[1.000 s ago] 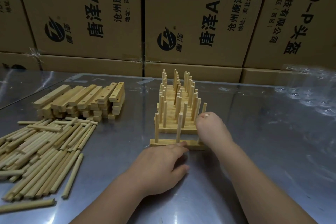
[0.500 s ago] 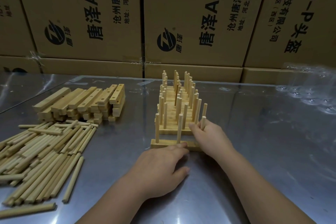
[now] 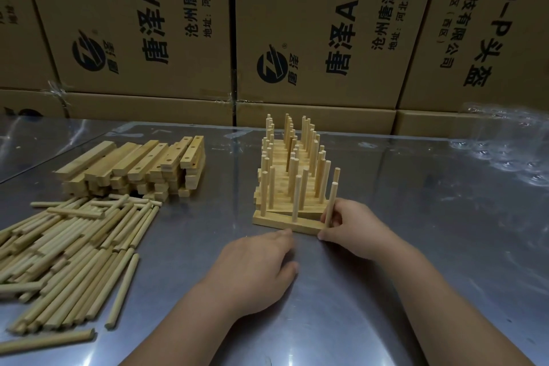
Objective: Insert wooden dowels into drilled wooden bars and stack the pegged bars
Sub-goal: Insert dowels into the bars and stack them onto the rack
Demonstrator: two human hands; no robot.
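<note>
Fingers of right hand pinch upright dowel at right end of near bar. Left hand flat on metal table, fingers loose, tips just near of bar. Pegged stack behind; loose dowels, drilled bars far left.
</note>
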